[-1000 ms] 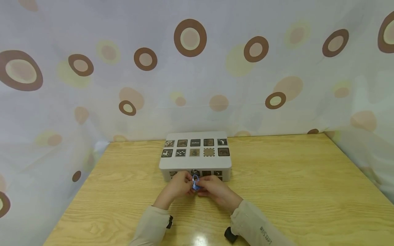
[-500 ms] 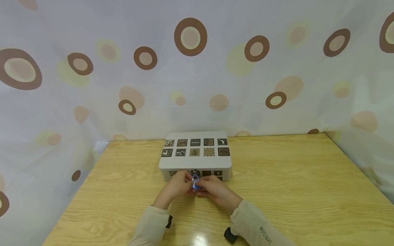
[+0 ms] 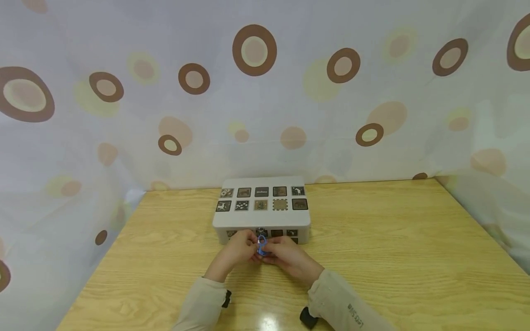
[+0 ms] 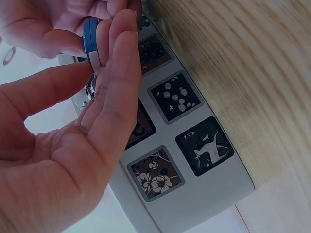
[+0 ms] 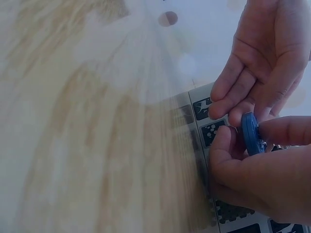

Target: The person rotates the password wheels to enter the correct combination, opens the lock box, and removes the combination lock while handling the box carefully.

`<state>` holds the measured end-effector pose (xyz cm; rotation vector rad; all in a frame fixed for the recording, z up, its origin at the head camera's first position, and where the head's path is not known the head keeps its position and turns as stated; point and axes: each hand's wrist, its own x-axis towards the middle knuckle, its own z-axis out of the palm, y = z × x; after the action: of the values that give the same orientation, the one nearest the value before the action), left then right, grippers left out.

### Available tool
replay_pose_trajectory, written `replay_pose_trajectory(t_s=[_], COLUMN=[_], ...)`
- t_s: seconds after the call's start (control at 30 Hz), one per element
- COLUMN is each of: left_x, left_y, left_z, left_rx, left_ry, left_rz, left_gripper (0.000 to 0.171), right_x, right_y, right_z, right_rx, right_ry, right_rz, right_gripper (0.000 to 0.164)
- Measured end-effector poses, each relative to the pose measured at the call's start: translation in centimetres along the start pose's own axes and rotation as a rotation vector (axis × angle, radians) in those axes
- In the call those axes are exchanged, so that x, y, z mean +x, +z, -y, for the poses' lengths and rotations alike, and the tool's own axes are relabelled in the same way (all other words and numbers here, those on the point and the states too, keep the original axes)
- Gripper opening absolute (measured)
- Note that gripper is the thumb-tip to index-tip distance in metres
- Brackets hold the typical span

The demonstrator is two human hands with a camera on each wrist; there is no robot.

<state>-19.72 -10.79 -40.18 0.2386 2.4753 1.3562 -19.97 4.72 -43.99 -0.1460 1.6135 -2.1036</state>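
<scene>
A white box [image 3: 262,218] decorated with small square pictures sits lid down on a wooden table [image 3: 372,253], its front side facing the person. A metal clasp [image 3: 260,231] is fitted at the middle of that front side. The item being worked on is a small blue piece [image 4: 90,39] with a loop, located just in front of the box and directly below the clasp, between the two hands; it may be a lock, though its type cannot be confirmed. Right hand [image 3: 290,255]: grasping, with the blue piece pinched between the thumb and curled fingers, as the right wrist view shows. Left hand [image 3: 241,246]: also grasping, the thumb meeting the pale end of the blue piece, the fingers lying along its other side. Neither hand is free. The step in hand is judged to be fine two-handed handling of the blue piece beside the clasp. Whether the loop passes through the clasp or merely stands near it cannot be determined from these views. In this inspector's judgement, the next move calls for a steady pinch from one hand and a small, controlled adjustment by the other, with the loop kept lined up with the clasp and the box undisturbed.
</scene>
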Motion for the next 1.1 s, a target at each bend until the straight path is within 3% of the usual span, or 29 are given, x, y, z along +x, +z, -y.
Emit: replay_pose_trajectory(t_s=[0.4,0.8,1.1], left_x=[-0.11,-0.08,-0.18], left_y=[-0.24,-0.16,-0.16], left_z=[0.26,0.38,0.06], left_rx=[-0.019,-0.071,-0.058], left_ry=[-0.009,-0.016,-0.012], left_rz=[-0.002,0.015,0.015], left_gripper=[0.003,0.004,0.005], right_x=[-0.17,-0.17,-0.14], right_y=[0.39,0.36,0.23], right_z=[0.33,0.32,0.20], right_rx=[-0.049,-0.033,-0.023], right_ry=[0.042,0.050,0.048], right_rz=[-0.013,-0.024,-0.036], right_gripper=[0.032,0.031,0.031])
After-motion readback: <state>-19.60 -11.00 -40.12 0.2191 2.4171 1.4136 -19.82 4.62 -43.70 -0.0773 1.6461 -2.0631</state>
